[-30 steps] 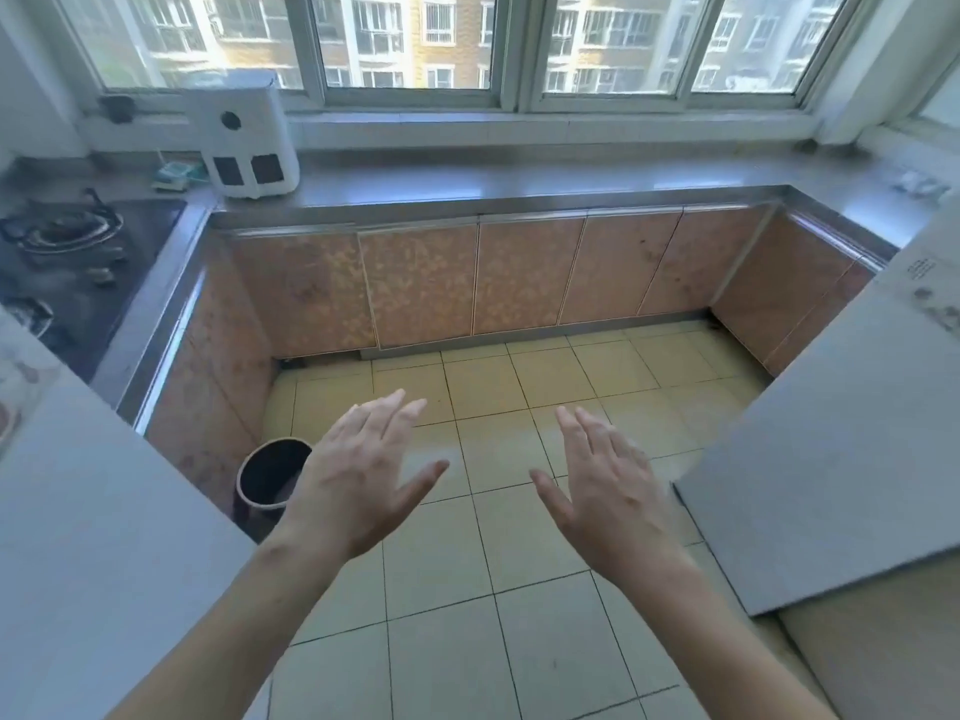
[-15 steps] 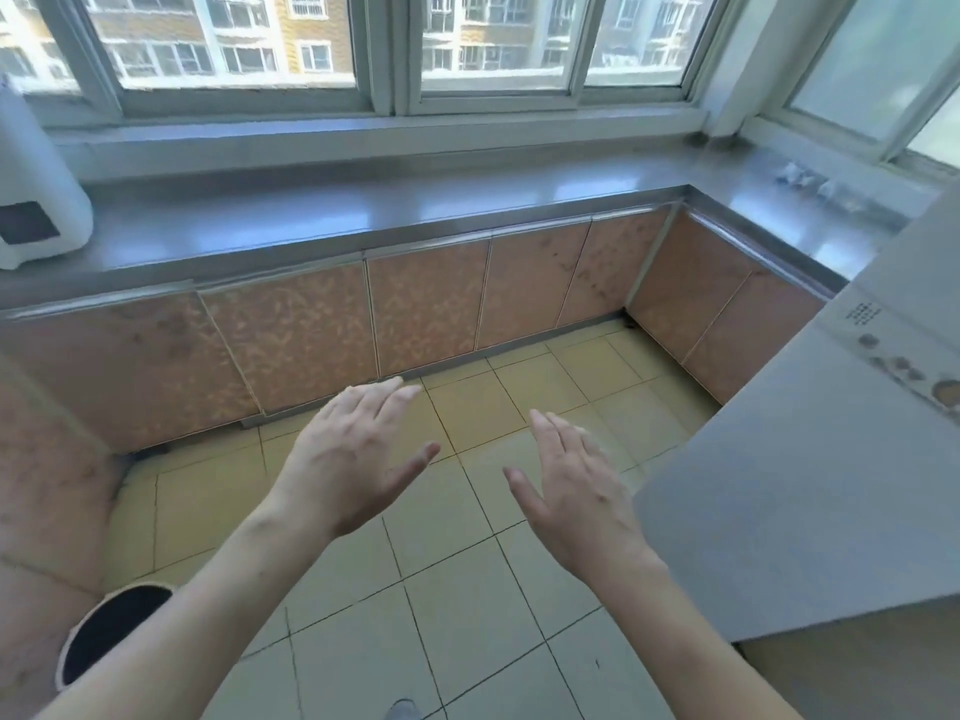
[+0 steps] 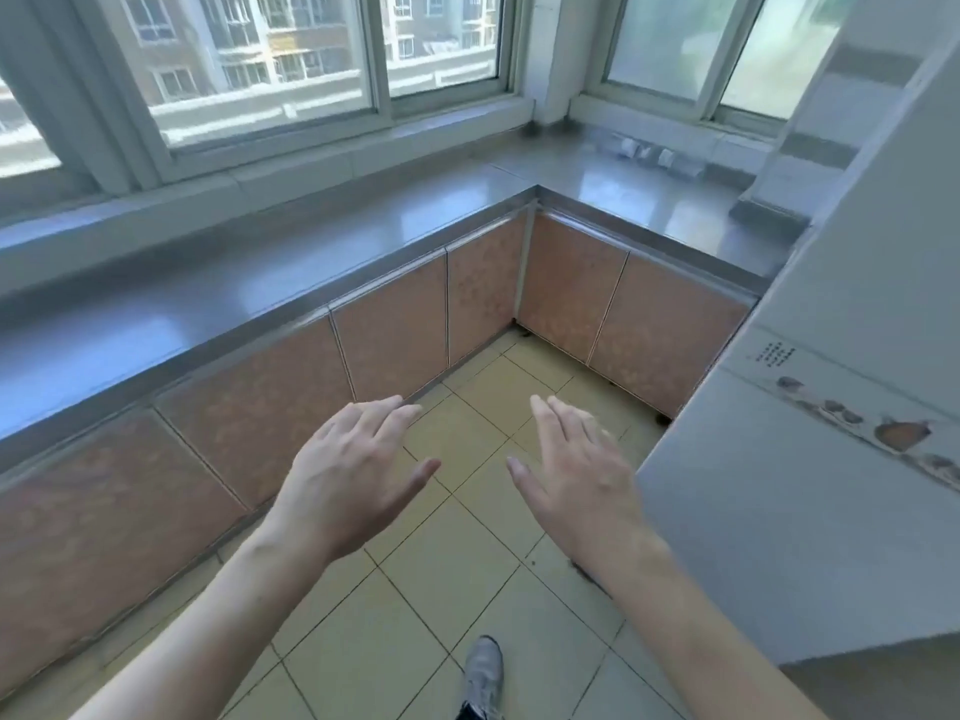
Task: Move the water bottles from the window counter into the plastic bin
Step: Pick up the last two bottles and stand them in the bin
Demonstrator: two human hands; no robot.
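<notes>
**Status: No bottle in hand, no bin in view**

The left hand [image 3: 353,480] and the right hand [image 3: 576,480] are both held out in front of the body, palms down, fingers straight and slightly spread. Neither hand holds or touches anything.

Beyond the fingertips of both hands, the steel counter [image 3: 322,272] runs under the window [image 3: 270,59] and turns a corner ahead of the right hand. Further along that right-hand run, against the wall, lies a small cluster of pale objects [image 3: 649,153] (blurred; whether these are the water bottles cannot be told). No bottle can be positively identified anywhere on the counter.

The plastic bin is not visible. To the right of the right hand stands a large white appliance [image 3: 831,485]. Below the hands are the tiled floor [image 3: 441,589] and one shoe [image 3: 483,667].

Assessment: the task appears to be at its start. No transfer is evident. Remaining work, as judged here: locate the bottles, locate the bin, then carry each bottle across.
</notes>
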